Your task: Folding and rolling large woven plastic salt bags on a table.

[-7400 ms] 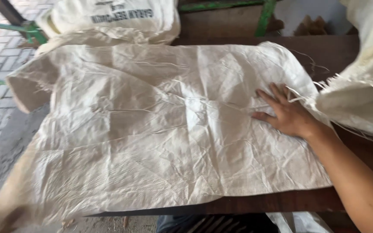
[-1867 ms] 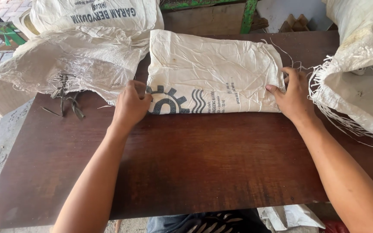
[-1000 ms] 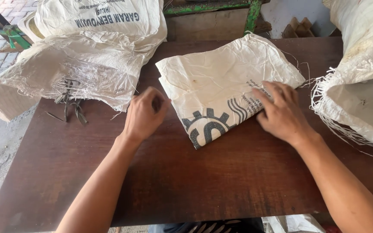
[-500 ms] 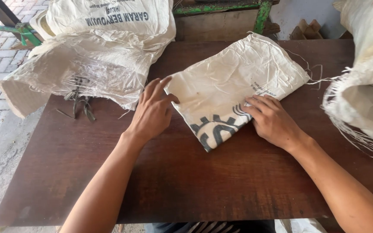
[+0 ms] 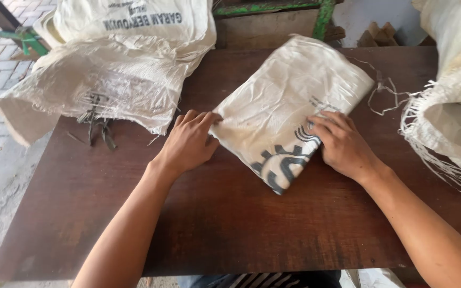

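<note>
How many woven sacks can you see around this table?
3, possibly more hidden in the piles: the folded sack under both hands, a crumpled sack pile at the table's far left, and a frayed sack at the right edge.

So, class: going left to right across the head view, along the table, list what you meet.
Heap of white woven sacks → left hand → folded sack with dark print → right hand → frayed sack at the right edge, all on the brown table.
</note>
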